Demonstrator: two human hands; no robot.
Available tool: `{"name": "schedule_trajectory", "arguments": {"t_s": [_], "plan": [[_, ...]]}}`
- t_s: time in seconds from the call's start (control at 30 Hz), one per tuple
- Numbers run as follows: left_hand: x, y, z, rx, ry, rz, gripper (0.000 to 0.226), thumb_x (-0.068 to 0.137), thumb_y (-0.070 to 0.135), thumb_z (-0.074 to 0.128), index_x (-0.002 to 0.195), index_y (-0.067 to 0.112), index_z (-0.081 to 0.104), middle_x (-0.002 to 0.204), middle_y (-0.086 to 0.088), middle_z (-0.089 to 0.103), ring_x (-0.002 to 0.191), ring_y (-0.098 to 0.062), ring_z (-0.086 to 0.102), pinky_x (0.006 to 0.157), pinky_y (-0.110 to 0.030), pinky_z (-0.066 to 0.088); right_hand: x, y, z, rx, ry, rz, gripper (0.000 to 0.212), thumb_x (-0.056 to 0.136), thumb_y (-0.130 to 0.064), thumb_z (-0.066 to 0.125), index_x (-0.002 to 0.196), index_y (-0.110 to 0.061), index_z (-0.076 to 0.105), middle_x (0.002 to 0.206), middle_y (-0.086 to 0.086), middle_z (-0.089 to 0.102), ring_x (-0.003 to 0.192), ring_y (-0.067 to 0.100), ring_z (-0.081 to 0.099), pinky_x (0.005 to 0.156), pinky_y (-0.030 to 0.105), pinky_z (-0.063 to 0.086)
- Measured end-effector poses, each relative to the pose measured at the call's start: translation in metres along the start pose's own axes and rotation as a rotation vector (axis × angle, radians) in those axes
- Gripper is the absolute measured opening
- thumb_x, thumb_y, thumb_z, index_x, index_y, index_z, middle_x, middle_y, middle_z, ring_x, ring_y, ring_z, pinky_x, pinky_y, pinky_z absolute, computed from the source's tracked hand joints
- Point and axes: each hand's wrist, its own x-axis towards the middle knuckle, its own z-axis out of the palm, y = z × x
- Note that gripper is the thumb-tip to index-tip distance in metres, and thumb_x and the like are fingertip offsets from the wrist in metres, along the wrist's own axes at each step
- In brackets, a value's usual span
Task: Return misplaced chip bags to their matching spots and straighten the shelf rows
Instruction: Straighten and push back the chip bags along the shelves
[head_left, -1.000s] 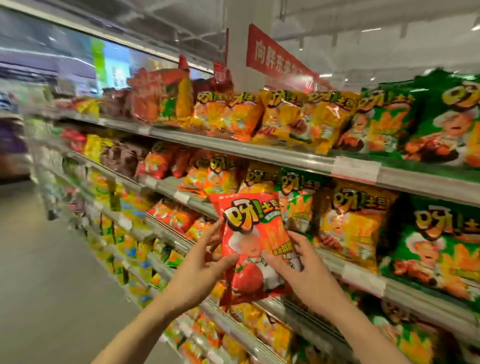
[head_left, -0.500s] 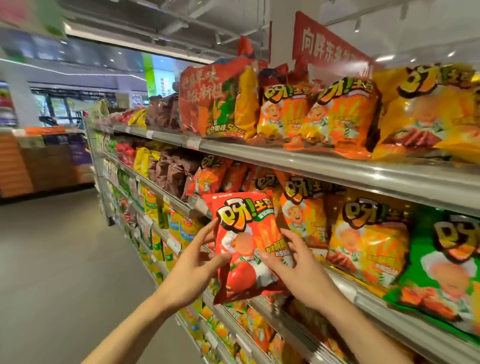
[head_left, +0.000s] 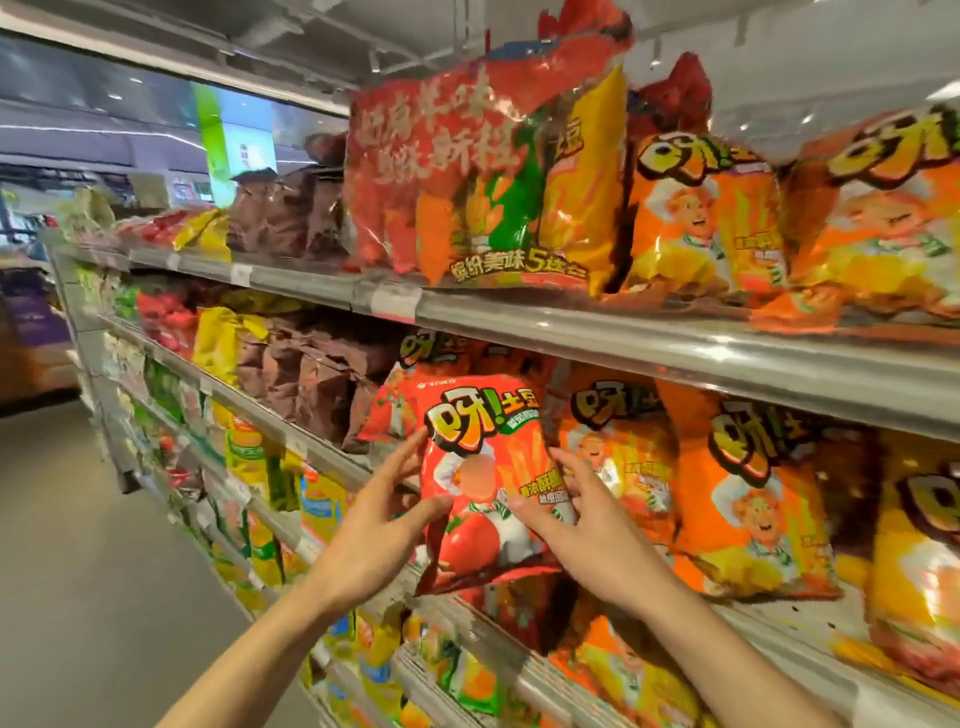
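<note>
red chip bag (head_left: 480, 483) between hands | left hand (head_left: 382, 525), right hand (head_left: 582, 525) gripping its sides

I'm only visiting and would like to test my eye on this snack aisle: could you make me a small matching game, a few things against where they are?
Things:
1. red chip bag
2. big multipack bag
3. brown bags
4. left hand

Places:
A. on the top shelf, above the hands
B. on the middle shelf, left of the red bag
C. held between both hands in front of the middle shelf
D. on the red bag's left edge, thumb on its front

Pairs: 1-C, 2-A, 3-B, 4-D. The right hand grips the bag's other side.
</note>
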Motion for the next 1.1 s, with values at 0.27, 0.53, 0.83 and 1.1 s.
{"name": "schedule_trajectory", "arguments": {"t_s": [0.27,0.53,0.83,1.1], "plan": [[0.103,-0.03,-0.021,-0.059,-0.229,0.115,0.073,0.085,0.038,0.072,0.145,0.05,0.034,0.139,0.033,0.043,0.106,0.018,0.055,0.091,-0.016,0.045,0.038,-0.028,0.027,-0.153,0.278,0.182,0.077,0.082,-0.071,0.06,0.147,-0.042,0.03,0.136,-0.025,0.048,0.129,0.003,0.047,0.109,0.034,0.04],[0.156,-0.043,-0.002,0.033,-0.24,0.227,0.073,0.09,0.03,0.069,0.151,0.036,0.03,0.152,0.013,0.036,0.133,-0.001,0.033,0.102,-0.02,0.027,0.06,-0.036,0.034,-0.365,0.418,0.255,0.09,0.085,-0.075,0.051,0.156,-0.029,0.021,0.16,-0.007,0.032,0.146,0.013,0.031,0.118,0.037,0.031],[0.185,-0.045,0.006,0.17,-0.269,0.263,0.067,0.096,0.027,0.059,0.154,0.025,0.026,0.158,-0.005,0.034,0.144,-0.023,0.033,0.114,-0.041,0.027,0.061,-0.036,0.028,-0.642,0.322,0.215,0.086,0.092,-0.061,0.054,0.159,-0.027,0.013,0.155,0.0,0.041,0.141,0.02,0.036,0.115,0.038,0.034],[0.186,-0.065,0.009,0.413,-0.302,0.331,0.056,0.102,0.027,0.045,0.152,0.009,0.026,0.147,-0.018,0.042,0.134,-0.033,0.042,0.104,-0.045,0.038,0.066,-0.028,0.041,-0.916,0.28,0.156,0.078,0.095,-0.053,0.054,0.158,-0.021,0.02,0.145,0.007,0.051,0.137,0.026,0.035,0.115,0.043,0.03]]}}
